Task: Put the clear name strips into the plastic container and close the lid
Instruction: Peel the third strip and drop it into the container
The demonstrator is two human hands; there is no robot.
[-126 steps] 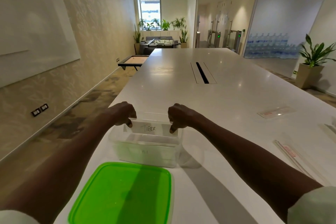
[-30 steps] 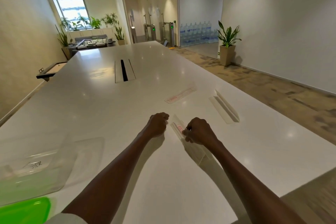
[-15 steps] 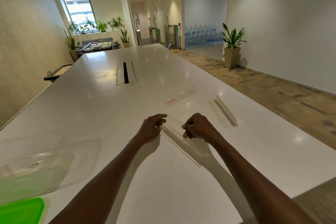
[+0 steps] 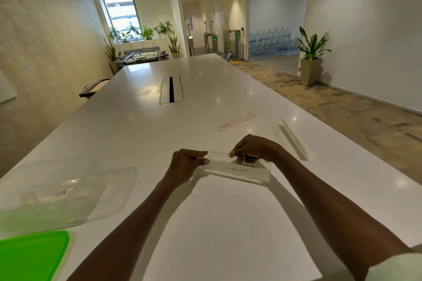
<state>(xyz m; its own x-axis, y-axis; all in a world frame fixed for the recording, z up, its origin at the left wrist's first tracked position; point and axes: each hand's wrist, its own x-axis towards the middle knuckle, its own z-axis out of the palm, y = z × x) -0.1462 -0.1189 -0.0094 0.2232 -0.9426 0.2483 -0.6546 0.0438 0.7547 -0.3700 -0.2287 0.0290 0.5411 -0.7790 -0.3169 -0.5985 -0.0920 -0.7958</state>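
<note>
Both hands pinch one clear strip: left hand [image 4: 187, 164] closed on its left end, right hand [image 4: 253, 149] closed on its top edge towards the right. That strip [image 4: 237, 170], with "ELEPHANT" written on it, stands on the table [image 4: 205, 223] or just above it; which, I cannot tell. Its long axis runs left to right, across the body.

Down at the near left sits the container [image 4: 57, 198], open, with a strip marked "TIGER" [image 4: 57, 193] already inside. So the carry goes left and towards the body, and the left hand is the nearer one to lead it. As the strip lies, its length seems to run roughly along the container's longer side, so little turning should be needed; I judge that only from the angle.

Beside the container, nearer still, lies the green lid [image 4: 32, 255], off. Two more strips wait far right: a flat one [image 4: 236, 121] and a folded one [image 4: 290, 139], well apart from the container. Closing comes last.
</note>
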